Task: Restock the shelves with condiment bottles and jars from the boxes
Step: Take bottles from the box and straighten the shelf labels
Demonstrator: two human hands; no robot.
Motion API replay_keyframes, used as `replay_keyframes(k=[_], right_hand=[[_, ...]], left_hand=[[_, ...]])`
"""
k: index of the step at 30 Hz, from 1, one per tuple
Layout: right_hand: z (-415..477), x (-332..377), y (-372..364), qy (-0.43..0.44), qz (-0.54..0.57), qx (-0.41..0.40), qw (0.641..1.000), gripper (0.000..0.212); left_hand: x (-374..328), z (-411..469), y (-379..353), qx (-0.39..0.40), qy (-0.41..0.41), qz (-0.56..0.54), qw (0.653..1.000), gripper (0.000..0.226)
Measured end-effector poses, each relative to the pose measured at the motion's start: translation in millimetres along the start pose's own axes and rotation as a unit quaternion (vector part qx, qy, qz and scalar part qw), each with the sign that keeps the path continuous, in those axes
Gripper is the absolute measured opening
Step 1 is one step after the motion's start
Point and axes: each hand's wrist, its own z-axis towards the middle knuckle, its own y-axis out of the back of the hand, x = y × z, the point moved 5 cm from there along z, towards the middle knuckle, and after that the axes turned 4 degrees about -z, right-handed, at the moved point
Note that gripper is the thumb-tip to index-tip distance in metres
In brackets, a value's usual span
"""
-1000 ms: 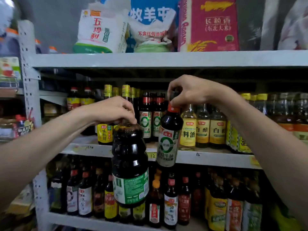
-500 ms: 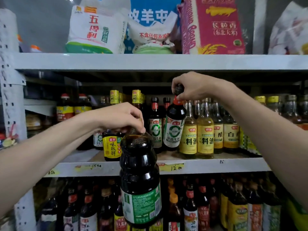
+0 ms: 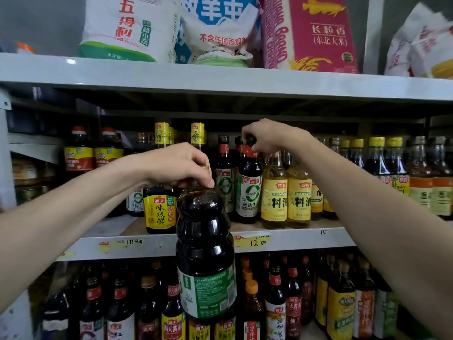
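Middle shelf (image 3: 294, 239): left grip (image 3: 176, 165) clasps big jug (image 3: 204, 241) from above; right grip (image 3: 272, 137) pinches slim bottle (image 3: 248, 190) cap.

The big dark bottle (image 3: 204, 231) looks like smooth, glossy plastic, with bright reflections on its ribbed shoulders and a shiny green printed label. The slim dark bottle (image 3: 248, 192) is just as glossy and has a red film collar at its neck. The shelf boards (image 3: 220, 82) are grey painted metal, matt and a little scuffed, with worn yellow paper price tags (image 3: 255, 241) stuck on the front edge, while the white sack (image 3: 127, 28) has a dull, crinkled finish and the pink rice bag (image 3: 316, 35) is smooth, shiny plastic film.
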Motion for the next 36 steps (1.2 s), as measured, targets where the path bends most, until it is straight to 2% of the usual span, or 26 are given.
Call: replay_keyframes(k=[8, 14, 19, 22, 25, 27, 30, 32, 33, 34, 36], right_hand=[[26, -2, -11, -0.065, 0.005, 0.016, 0.998, 0.033], [47, -1, -29, -0.111, 0.051, -0.014, 0.992, 0.068], [56, -18, -48, -0.182, 0.153, -0.036, 0.971, 0.047], [57, -21, -50, -0.199, 0.15, -0.072, 0.966, 0.031], [45, -13, -47, -0.219, 0.128, -0.087, 0.963, 0.042], [31, -2, -41, -0.215, 0.091, -0.143, 0.962, 0.061], [-8, 28, -34, -0.168, 0.059, -0.29, 0.94, 0.077], [-48, 45, -47, -0.121, 0.172, -0.339, 0.917, 0.063], [-69, 51, -62, -0.108, 0.26, -0.316, 0.906, 0.051], [-90, 58, -82, -0.091, 0.351, -0.259, 0.895, 0.043], [-131, 85, -119, -0.038, 0.507, -0.106, 0.855, 0.054]], left_hand=[[-2, 7, -5, -0.002, -0.003, -0.001, 1.0, 0.018], [-6, 14, -16, -0.001, -0.01, 0.008, 1.0, 0.022], [5, 13, -21, 0.002, -0.006, -0.011, 1.0, 0.021], [9, 15, -25, 0.004, -0.003, -0.004, 1.0, 0.022], [13, 15, -30, 0.012, 0.005, 0.007, 1.0, 0.023], [17, 15, -30, 0.011, 0.012, 0.007, 1.0, 0.022], [21, 13, -27, 0.003, 0.019, 0.001, 1.0, 0.022], [26, 12, -25, -0.014, 0.038, -0.004, 0.999, 0.022], [28, 12, -24, -0.03, 0.054, -0.007, 0.998, 0.022], [30, 12, -24, -0.046, 0.069, -0.011, 0.996, 0.022], [31, 12, -27, -0.071, 0.085, -0.023, 0.994, 0.021]])
